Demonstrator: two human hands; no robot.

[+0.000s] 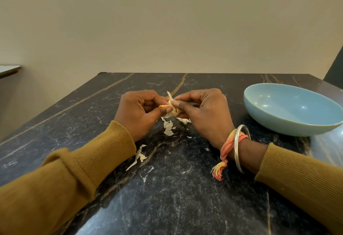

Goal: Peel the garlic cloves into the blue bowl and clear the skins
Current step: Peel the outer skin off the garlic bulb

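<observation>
My left hand (141, 110) and right hand (204, 112) meet over the dark marble table (167, 197). Both pinch the garlic (174, 110) between thumbs and curled fingers, and a flap of its skin sticks up at 12 o'clock. The blue bowl (278, 123) sits at 3 o'clock from my hands (near, not touching). Loose skins (168, 129) lie on the table at 6 o'clock, just under the garlic.

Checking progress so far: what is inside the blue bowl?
Inside the blue bowl only bare glaze with light glints shows, no peeled cloves. Its near rim covers the closest strip of the inside wall.
</observation>
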